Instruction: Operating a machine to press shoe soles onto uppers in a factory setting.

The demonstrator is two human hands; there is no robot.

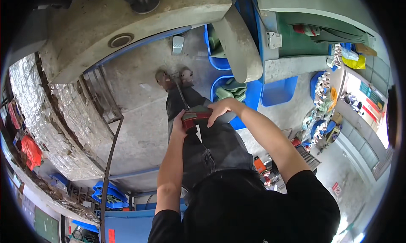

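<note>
In front of my lap, both hands hold a small dark red and olive-green piece [198,115]; its exact kind cannot be made out. My left hand [181,123] grips its left end, thumb on top. My right hand [221,110] bends over the right end, fingers curled down at its edge. From its near side a white pointed strip [198,134] hangs over my dark trousers. Beyond the piece, a thin dark rod runs toward my shoes. The undersides of the piece and some fingertips are hidden.
A blue bin [249,100] with green pieces stands right of my legs, with another blue bin [278,92] beside it. Ahead is a machine's pale curved arm [237,42]; a grey pedal [178,44] lies on the floor. Foil-covered racking [42,124] stands left.
</note>
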